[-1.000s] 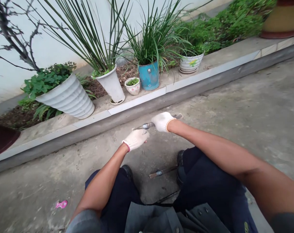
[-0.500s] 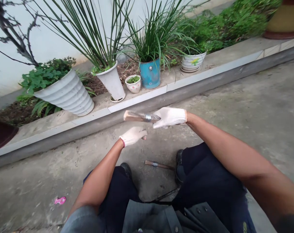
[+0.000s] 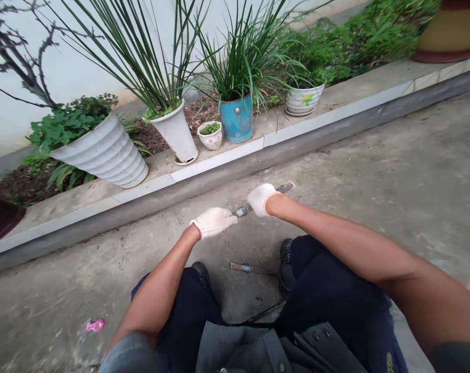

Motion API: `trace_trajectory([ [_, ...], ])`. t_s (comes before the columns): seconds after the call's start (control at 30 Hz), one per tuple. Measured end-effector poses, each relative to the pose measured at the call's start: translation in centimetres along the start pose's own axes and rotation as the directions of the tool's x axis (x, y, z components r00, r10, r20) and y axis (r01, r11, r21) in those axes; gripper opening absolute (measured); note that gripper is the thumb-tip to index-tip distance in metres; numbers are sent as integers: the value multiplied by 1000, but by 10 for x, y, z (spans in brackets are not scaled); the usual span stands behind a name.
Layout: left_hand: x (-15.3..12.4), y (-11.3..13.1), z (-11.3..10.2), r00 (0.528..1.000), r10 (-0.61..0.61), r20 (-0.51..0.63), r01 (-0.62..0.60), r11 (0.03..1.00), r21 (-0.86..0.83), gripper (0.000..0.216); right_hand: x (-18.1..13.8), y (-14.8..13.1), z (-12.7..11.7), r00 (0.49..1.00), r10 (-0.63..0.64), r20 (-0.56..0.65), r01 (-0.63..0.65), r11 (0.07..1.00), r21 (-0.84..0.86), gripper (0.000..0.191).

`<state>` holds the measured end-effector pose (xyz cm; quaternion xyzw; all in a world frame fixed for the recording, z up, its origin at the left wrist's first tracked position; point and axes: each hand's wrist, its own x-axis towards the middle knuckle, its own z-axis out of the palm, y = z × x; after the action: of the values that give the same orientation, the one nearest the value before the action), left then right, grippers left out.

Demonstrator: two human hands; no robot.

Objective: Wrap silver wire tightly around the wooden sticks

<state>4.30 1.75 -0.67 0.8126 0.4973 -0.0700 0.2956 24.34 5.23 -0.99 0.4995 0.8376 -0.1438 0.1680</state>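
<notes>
A flat wooden stick with a shiny wire or tape binding slants between my white-gloved hands, above the concrete. My left hand is closed at its lower left end, and the glove hides that tip. Farther along, my right hand wraps round the stick. Its upper right end sticks out past that wrist. A second wooden stick with a similar binding lies on the ground between my shoes.
A low tiled ledge runs across in front, bearing a ribbed white pot, a tall white pot, a small white pot, a blue pot and a striped pot. A pink object lies on the ground at left.
The stick has swung round from pointing left out of my right hand to a slant between both hands. My left hand has closed on one end; my right hand has turned over.
</notes>
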Motion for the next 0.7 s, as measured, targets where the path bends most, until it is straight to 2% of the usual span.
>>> trace_trajectory([
  [0.13, -1, 0, 3, 998, 17, -60, -20, 998, -53, 46, 4, 16, -16, 992, 75, -96, -78, 997, -26, 32],
  [0.37, -2, -4, 0, 996, 63, -67, -72, 985, -155, 40, -2, 28, -24, 979, 19, -205, 18, 984, 179, 37],
  [0.47, 1, -9, -3, 996, 52, -74, -64, 984, -164, 40, -12, 26, -29, 977, -62, -203, 121, 948, 296, 37],
  [0.57, 3, -15, -8, 996, 41, -74, -55, 978, -202, 35, -25, 26, -33, 968, -199, -153, 246, 872, 422, 37],
  [0.63, 4, -18, -13, 994, 26, -102, -50, 970, -239, 31, -31, 26, -32, 948, -301, -106, 316, 841, 439, 38],
  [0.7, 4, -20, -17, 993, 5, -121, -36, 966, -254, 29, -33, 24, -28, 924, -381, -24, 361, 849, 386, 37],
])
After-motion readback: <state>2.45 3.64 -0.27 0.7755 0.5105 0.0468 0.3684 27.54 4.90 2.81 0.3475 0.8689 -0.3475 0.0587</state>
